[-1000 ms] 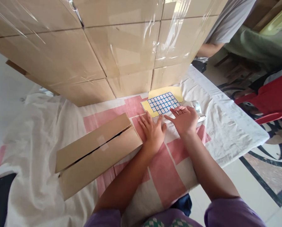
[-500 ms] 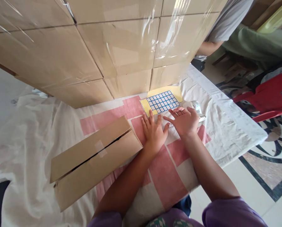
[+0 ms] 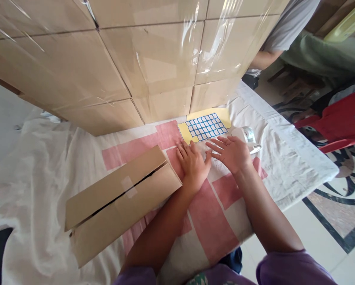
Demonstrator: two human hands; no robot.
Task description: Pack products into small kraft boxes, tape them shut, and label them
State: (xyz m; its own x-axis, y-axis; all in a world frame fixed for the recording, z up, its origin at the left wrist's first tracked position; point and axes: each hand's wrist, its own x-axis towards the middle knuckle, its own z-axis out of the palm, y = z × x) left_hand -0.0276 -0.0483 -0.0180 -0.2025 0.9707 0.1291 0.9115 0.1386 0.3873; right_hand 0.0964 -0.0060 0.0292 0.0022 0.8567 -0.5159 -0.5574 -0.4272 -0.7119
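My left hand lies flat and open on the pink-and-white cloth, fingers spread, just below a yellow sheet of blue-bordered labels. My right hand rests open beside it, fingers stretched toward the sheet's lower edge. Neither hand holds anything. A flat cardboard box with a taped, slightly gaping seam lies to the left of my left hand, its corner close to my wrist.
A tall stack of plastic-wrapped cartons stands right behind the label sheet. A tape dispenser lies right of my right hand. Another person in a grey shirt stands at the back right. The table edge drops to patterned floor.
Both hands have slid slightly, the left hand's fingers drawing closer together near the sheet's lower edge. The view shifted a little.
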